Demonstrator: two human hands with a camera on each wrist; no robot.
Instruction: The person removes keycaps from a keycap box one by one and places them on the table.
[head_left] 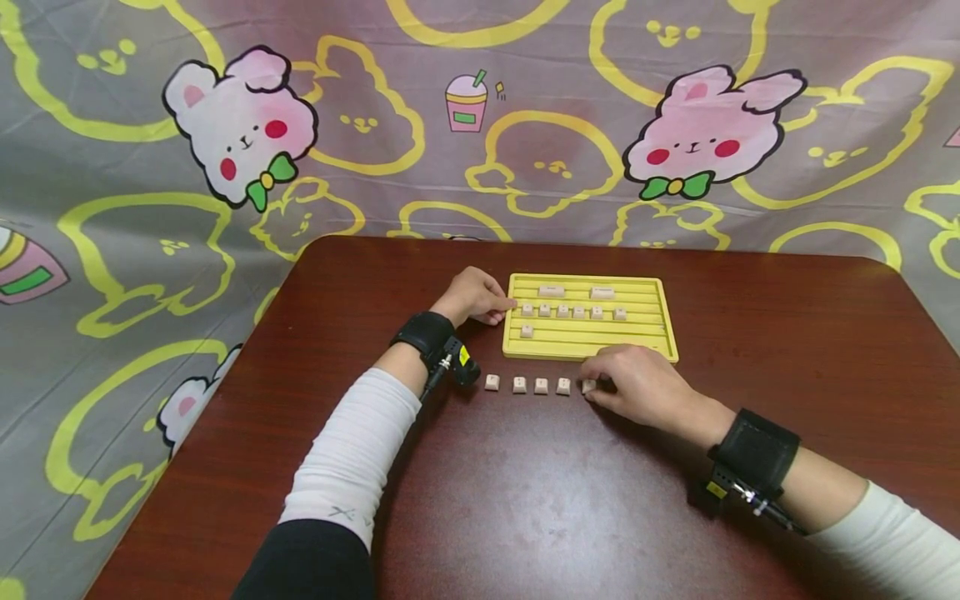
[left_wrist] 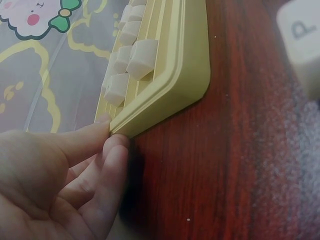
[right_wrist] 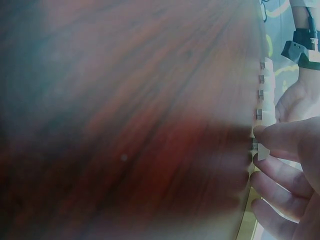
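My left hand [head_left: 474, 296] pinches the left edge of a yellow ridged tray [head_left: 555, 355]; in the left wrist view, thumb and fingers meet at the tray's corner. Several small white keycaps [head_left: 562, 311] stand in a row in the tray, with a single keycap [head_left: 527, 332] below them and two longer keycaps [head_left: 551, 292] near the top. In front of the tray, my right hand [head_left: 637, 382] pinches a keycap [head_left: 588, 386] at the right end of a row on the table. The fingers partly hide it.
Several loose keycaps [head_left: 541, 386] continue that row to the left on the dark wooden table [head_left: 525, 500]. One of them, marked P [left_wrist: 304, 32], looms close in the left wrist view. A patterned cloth [head_left: 450, 167] hangs behind the table.
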